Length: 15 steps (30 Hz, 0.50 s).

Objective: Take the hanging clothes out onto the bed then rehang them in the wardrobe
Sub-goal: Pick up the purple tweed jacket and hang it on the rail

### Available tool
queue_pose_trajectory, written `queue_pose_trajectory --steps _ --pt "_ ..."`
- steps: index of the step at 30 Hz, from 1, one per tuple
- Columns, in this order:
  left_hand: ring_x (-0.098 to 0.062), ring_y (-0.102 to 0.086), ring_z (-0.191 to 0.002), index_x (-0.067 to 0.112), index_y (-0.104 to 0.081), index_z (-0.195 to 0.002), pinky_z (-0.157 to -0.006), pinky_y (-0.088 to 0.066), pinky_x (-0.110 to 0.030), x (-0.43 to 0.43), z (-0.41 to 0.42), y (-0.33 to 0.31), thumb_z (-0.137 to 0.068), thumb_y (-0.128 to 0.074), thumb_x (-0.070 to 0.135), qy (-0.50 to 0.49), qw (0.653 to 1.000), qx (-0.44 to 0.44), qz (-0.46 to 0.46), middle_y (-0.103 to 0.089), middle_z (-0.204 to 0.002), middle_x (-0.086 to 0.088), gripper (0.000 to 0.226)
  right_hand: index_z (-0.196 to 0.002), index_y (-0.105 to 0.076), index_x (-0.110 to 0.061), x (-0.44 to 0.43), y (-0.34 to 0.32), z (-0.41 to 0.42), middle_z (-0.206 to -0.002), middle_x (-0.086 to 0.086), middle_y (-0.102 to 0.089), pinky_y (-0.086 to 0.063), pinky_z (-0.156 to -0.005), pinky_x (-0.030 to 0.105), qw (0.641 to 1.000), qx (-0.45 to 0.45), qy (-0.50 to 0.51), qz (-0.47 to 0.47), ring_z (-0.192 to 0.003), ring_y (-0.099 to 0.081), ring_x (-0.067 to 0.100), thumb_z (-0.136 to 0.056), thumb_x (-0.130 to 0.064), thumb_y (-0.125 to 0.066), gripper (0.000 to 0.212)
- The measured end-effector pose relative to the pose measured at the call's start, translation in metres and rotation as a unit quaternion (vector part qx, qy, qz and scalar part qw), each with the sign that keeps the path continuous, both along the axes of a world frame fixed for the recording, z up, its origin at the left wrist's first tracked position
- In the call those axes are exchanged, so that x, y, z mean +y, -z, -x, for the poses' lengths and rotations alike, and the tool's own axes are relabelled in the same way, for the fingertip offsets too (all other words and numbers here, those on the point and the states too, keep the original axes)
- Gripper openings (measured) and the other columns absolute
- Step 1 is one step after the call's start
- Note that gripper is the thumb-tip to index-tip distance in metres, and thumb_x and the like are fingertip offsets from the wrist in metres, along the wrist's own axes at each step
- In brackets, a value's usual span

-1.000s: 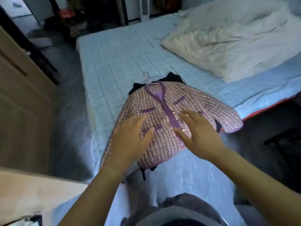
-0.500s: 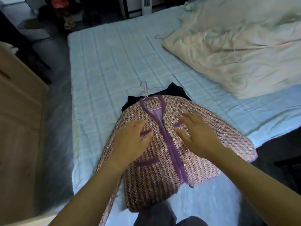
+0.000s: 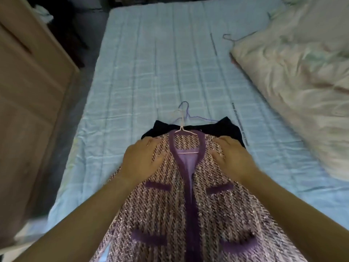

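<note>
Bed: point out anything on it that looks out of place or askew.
A wire hanger sticks out at the corner of the crumpled white bedding, apart from the tweed jacket; what it carries, if anything, cannot be told.

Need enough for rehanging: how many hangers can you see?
3: white hanger in the jacket, purple hanger beyond it, grey hanger beside the duvet. Others may be hidden.

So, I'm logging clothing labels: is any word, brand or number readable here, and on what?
None can be read.
Small dark print on the sheet, right of the hangers: too blurred to read.
Jacket: no label or text shows.
</note>
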State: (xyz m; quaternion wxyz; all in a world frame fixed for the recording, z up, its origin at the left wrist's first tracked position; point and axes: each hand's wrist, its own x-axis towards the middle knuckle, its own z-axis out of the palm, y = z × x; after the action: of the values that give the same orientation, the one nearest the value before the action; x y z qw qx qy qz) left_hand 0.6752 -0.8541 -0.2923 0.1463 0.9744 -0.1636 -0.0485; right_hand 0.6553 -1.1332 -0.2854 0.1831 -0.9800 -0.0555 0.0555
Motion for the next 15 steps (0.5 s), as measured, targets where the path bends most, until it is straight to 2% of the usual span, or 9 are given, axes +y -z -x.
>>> queue_pose_trajectory --steps 2,7,12,15 --pt "-0.026 -0.06 -0.096 0.019 -0.056 -0.127 -0.074 -0.05 -0.036 -0.006 -0.016 0.025 -0.089 -0.036 0.052 -0.015 1.0 -0.005 0.005 -0.061 -0.115 -0.006 0.054 -0.121 -0.056 -0.003 -0.008 0.031 -0.033 -0.122 0.02 -0.056 -0.049 -0.085 0.048 1.0 0.01 -0.018 -0.002 -0.111 -0.052 0.04 -0.088 -0.039 -0.044 0.05" --pt "-0.029 -0.059 -0.098 0.019 -0.058 -0.124 -0.073 -0.051 -0.041 -0.016 -0.057 0.091 -0.086 -0.031 0.055 -0.078 0.996 0.042 -0.03 -0.06 -0.113 -0.008 0.059 -0.134 -0.044 -0.005 -0.022 0.105 -0.103 -0.138 0.016 -0.045 -0.039 -0.098 0.044 0.998 0.057 -0.006 0.019 -0.128 -0.037 0.033 -0.095 -0.036 -0.044 0.05" --pt "-0.03 -0.052 -0.112 0.024 -0.049 -0.131 -0.084 -0.046 -0.042 -0.008 -0.087 0.145 -0.079 -0.017 0.061 -0.116 0.983 0.088 -0.112 -0.054 -0.126 -0.009 0.071 -0.13 -0.048 -0.008 -0.033 0.167 -0.129 -0.128 0.017 -0.049 -0.044 -0.091 0.044 0.993 0.11 -0.037 -0.005 -0.113 -0.047 0.035 -0.094 -0.032 -0.048 0.044" --pt "-0.033 -0.052 -0.111 0.021 -0.045 -0.135 -0.084 -0.045 -0.042 -0.008 -0.095 0.164 -0.079 -0.015 0.062 -0.132 0.979 0.11 -0.114 -0.052 -0.127 -0.013 0.076 -0.123 -0.055 -0.007 -0.035 0.187 -0.135 -0.116 0.019 -0.053 -0.047 -0.084 0.044 0.995 0.077 -0.06 -0.031 -0.101 -0.051 0.037 -0.091 -0.025 -0.055 0.037"
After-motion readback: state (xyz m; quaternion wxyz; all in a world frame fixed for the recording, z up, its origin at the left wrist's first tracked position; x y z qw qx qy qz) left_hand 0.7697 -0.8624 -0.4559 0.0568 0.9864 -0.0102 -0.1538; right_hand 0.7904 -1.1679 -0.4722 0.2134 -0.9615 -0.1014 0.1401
